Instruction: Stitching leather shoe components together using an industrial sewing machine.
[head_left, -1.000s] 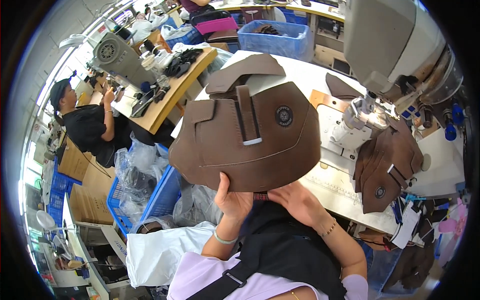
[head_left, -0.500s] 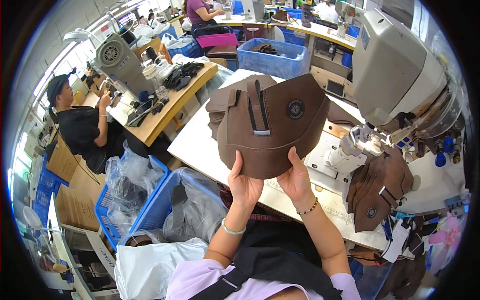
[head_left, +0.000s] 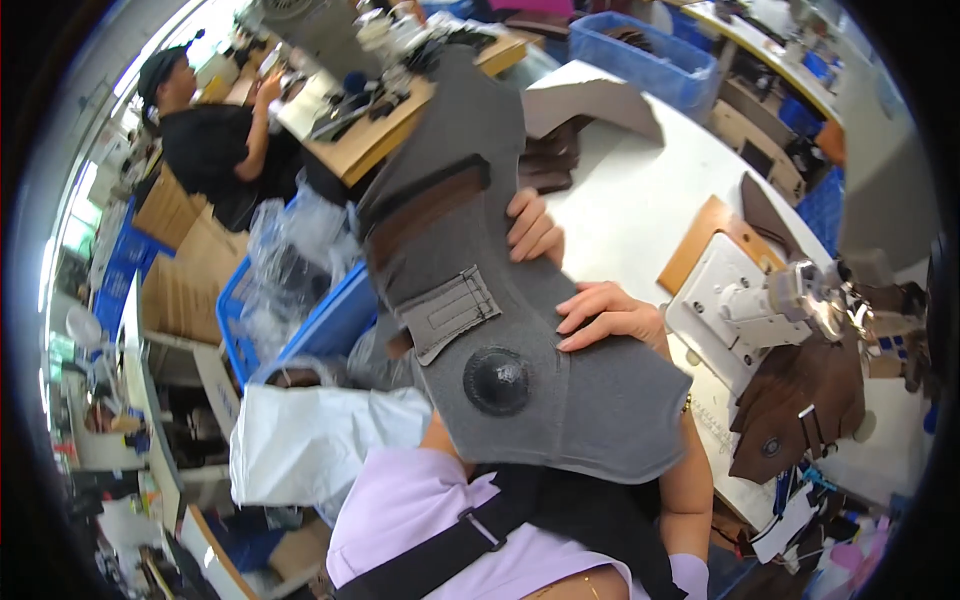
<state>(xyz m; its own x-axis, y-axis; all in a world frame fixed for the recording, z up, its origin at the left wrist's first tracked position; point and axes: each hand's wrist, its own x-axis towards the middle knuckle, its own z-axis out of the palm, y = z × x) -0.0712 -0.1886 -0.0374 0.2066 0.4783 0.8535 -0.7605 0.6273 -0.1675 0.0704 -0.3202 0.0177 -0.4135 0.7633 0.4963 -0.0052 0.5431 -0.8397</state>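
Note:
A large cut piece (head_left: 440,240), looking like a boot upper, is held up before me with its grey backing showing. It carries a round black patch, a stitched tab and an open slot. My left hand (head_left: 535,228) is closed on its right edge, with the fingertips over the grey side; its palm and wrist are hidden behind. Lower on the same edge, my right hand (head_left: 612,318) grips it too, fingers lying on the backing. Beyond it, brown pieces (head_left: 548,160) lie stacked on the white tabletop (head_left: 640,210).
At right stands a sewing machine (head_left: 765,310) with its pale plate; brown uppers (head_left: 800,405) hang beside it. A blue bin (head_left: 640,60) stands past the table. To my left are a blue basket (head_left: 310,340) with plastic bags and a white sack (head_left: 325,440). A co-worker (head_left: 215,135) sits far left.
The upper has turned from its brown face to its grey backing and come nearer to me. Both hands have shifted from its lower edge to its right edge. The whole view has tilted.

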